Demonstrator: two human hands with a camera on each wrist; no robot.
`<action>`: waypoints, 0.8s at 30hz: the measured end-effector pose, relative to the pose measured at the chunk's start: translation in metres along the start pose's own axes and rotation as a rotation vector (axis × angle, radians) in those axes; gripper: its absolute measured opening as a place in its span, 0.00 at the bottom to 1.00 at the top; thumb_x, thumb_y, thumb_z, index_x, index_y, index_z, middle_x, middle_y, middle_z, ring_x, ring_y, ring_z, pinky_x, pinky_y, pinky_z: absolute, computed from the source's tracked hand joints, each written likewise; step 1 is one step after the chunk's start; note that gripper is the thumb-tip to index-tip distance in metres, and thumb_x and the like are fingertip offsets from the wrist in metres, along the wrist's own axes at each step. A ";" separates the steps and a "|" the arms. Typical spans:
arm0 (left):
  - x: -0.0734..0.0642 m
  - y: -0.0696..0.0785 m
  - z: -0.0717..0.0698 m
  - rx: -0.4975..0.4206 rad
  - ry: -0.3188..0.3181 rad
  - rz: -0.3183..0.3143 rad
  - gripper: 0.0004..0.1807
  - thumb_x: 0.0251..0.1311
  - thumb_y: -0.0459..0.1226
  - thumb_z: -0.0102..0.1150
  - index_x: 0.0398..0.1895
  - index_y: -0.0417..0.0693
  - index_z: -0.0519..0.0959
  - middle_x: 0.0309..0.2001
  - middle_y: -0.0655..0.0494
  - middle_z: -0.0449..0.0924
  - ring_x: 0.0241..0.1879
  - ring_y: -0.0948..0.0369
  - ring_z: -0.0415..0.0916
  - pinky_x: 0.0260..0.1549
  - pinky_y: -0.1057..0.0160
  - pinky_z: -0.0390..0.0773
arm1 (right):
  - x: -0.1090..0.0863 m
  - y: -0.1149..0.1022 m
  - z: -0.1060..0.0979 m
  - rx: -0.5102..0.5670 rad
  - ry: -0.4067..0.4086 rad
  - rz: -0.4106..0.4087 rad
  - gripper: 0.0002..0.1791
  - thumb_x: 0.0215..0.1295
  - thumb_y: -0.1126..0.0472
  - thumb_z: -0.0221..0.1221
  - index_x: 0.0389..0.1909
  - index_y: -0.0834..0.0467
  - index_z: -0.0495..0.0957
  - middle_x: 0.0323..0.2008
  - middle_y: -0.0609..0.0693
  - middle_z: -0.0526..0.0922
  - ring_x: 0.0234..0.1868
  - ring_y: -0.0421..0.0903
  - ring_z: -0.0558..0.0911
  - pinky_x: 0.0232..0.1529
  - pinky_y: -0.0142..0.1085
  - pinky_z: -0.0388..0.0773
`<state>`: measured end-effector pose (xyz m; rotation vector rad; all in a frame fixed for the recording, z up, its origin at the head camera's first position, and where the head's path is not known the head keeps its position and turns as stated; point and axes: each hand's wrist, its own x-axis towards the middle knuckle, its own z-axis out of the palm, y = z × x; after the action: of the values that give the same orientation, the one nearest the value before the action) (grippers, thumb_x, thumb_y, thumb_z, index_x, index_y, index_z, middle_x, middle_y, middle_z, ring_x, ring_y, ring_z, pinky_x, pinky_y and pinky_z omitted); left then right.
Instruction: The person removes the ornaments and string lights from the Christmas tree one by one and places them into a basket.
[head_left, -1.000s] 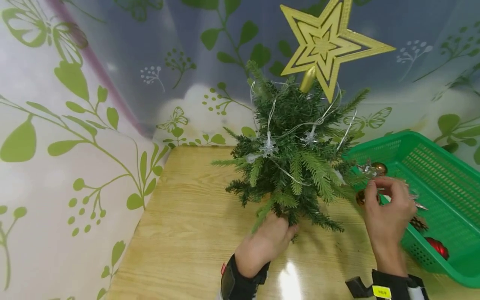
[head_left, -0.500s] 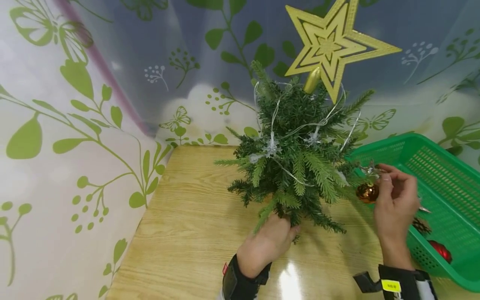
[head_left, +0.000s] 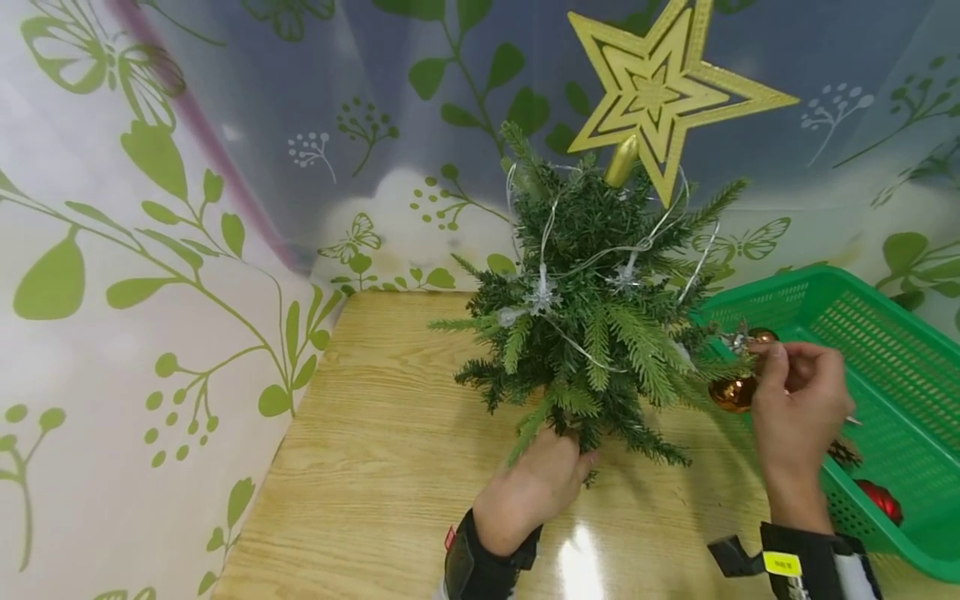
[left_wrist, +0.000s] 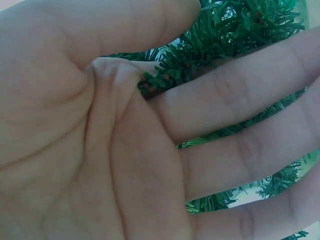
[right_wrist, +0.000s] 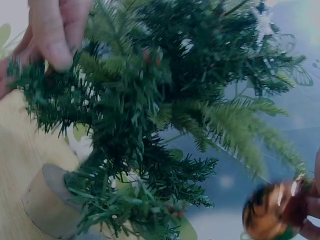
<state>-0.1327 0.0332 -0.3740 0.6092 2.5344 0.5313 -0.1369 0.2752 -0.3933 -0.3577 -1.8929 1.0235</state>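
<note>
A small Christmas tree (head_left: 600, 283) stands on the table, with a gold star (head_left: 651, 93) on top and a string of snowflake lights (head_left: 542, 296). My left hand (head_left: 531, 475) is under the lower branches; in the left wrist view a branch (left_wrist: 175, 67) passes between thumb and index finger. My right hand (head_left: 802, 408) has thumb and index finger pinched together at a right-hand branch tip. A shiny copper Christmas ball (right_wrist: 270, 210) is against its fingers in the right wrist view. The ball's cord or hook cannot be made out. Another copper ball (head_left: 763, 335) shows just behind those fingertips.
Right of the tree, a green plastic basket (head_left: 892, 333) stands close behind my right hand. Inside it are a red ornament (head_left: 879, 502) and a pine cone (head_left: 845, 452). The wooden table (head_left: 360, 467) meets a leaf-patterned wall covering (head_left: 150, 375) at the left and back.
My right hand has moved slightly right, its thumb and index finger staying by the branch tip. The copper ball below it shifts a little. My left hand keeps its place under the branches.
</note>
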 end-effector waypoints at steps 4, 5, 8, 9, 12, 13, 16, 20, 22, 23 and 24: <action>0.002 0.000 0.000 0.003 -0.015 -0.010 0.27 0.74 0.49 0.43 0.16 0.49 0.72 0.17 0.56 0.66 0.16 0.61 0.66 0.20 0.65 0.70 | 0.008 0.000 0.002 -0.036 -0.047 0.038 0.14 0.74 0.60 0.51 0.46 0.68 0.73 0.32 0.28 0.75 0.27 0.22 0.72 0.25 0.18 0.64; 0.002 -0.001 -0.001 0.004 -0.019 -0.010 0.27 0.74 0.49 0.43 0.16 0.49 0.72 0.18 0.56 0.66 0.17 0.61 0.66 0.21 0.65 0.70 | 0.010 -0.001 0.002 -0.053 -0.078 0.063 0.14 0.74 0.59 0.50 0.47 0.67 0.72 0.35 0.33 0.79 0.26 0.22 0.72 0.24 0.18 0.64; 0.002 -0.002 -0.002 0.018 -0.020 0.000 0.26 0.74 0.48 0.43 0.15 0.50 0.69 0.18 0.56 0.65 0.17 0.60 0.65 0.21 0.64 0.69 | 0.014 -0.002 0.000 -0.085 -0.165 0.105 0.15 0.75 0.58 0.48 0.48 0.67 0.70 0.44 0.49 0.84 0.21 0.25 0.70 0.16 0.23 0.60; 0.002 -0.003 -0.002 0.026 -0.013 0.009 0.26 0.74 0.48 0.43 0.14 0.50 0.68 0.17 0.56 0.64 0.16 0.60 0.65 0.19 0.65 0.68 | 0.014 -0.002 -0.001 -0.084 -0.190 0.116 0.14 0.76 0.57 0.47 0.48 0.64 0.70 0.47 0.50 0.83 0.20 0.25 0.71 0.14 0.25 0.59; 0.001 -0.004 -0.002 0.025 0.002 0.026 0.26 0.75 0.47 0.43 0.14 0.51 0.67 0.17 0.57 0.64 0.15 0.61 0.63 0.17 0.65 0.66 | 0.013 0.001 -0.002 -0.013 -0.224 0.093 0.11 0.76 0.56 0.47 0.47 0.60 0.71 0.45 0.46 0.81 0.17 0.28 0.72 0.12 0.27 0.60; 0.000 -0.004 -0.002 0.019 0.005 0.028 0.25 0.75 0.46 0.43 0.14 0.51 0.66 0.16 0.57 0.63 0.15 0.61 0.63 0.17 0.65 0.66 | 0.012 0.003 -0.002 0.019 -0.230 0.065 0.11 0.76 0.57 0.47 0.47 0.60 0.71 0.43 0.43 0.79 0.15 0.30 0.72 0.12 0.27 0.61; 0.000 -0.004 -0.002 -0.006 0.002 0.021 0.25 0.75 0.46 0.43 0.15 0.50 0.67 0.17 0.57 0.63 0.15 0.61 0.63 0.16 0.66 0.65 | 0.010 0.010 -0.005 0.203 -0.274 0.019 0.11 0.75 0.61 0.47 0.47 0.65 0.71 0.37 0.41 0.76 0.19 0.32 0.76 0.16 0.26 0.68; 0.000 -0.004 -0.002 0.005 0.001 0.017 0.24 0.75 0.46 0.43 0.17 0.50 0.69 0.17 0.57 0.64 0.15 0.61 0.64 0.16 0.65 0.66 | 0.013 0.020 -0.014 0.684 -0.400 0.243 0.08 0.74 0.64 0.49 0.46 0.65 0.71 0.36 0.48 0.76 0.21 0.39 0.79 0.18 0.28 0.73; 0.001 -0.005 -0.002 0.006 -0.001 0.023 0.24 0.75 0.46 0.43 0.18 0.49 0.70 0.17 0.56 0.65 0.15 0.61 0.64 0.17 0.65 0.66 | 0.015 0.024 -0.019 0.910 -0.414 0.411 0.06 0.72 0.64 0.52 0.44 0.64 0.71 0.34 0.52 0.77 0.22 0.43 0.80 0.20 0.31 0.76; 0.001 -0.005 -0.003 0.008 -0.002 0.027 0.23 0.75 0.46 0.43 0.18 0.49 0.71 0.18 0.56 0.64 0.16 0.61 0.64 0.17 0.65 0.66 | 0.016 0.026 -0.021 0.962 -0.420 0.466 0.06 0.72 0.64 0.52 0.44 0.63 0.70 0.33 0.52 0.77 0.23 0.44 0.80 0.21 0.32 0.78; 0.001 -0.005 -0.003 0.007 -0.003 0.030 0.23 0.75 0.46 0.43 0.19 0.49 0.71 0.18 0.56 0.64 0.16 0.61 0.64 0.18 0.65 0.66 | 0.017 0.028 -0.023 0.998 -0.422 0.504 0.06 0.71 0.64 0.53 0.44 0.63 0.70 0.32 0.52 0.77 0.23 0.44 0.80 0.25 0.34 0.80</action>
<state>-0.1370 0.0289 -0.3748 0.6515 2.5283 0.5321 -0.1313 0.3144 -0.3993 -0.0087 -1.3934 2.3615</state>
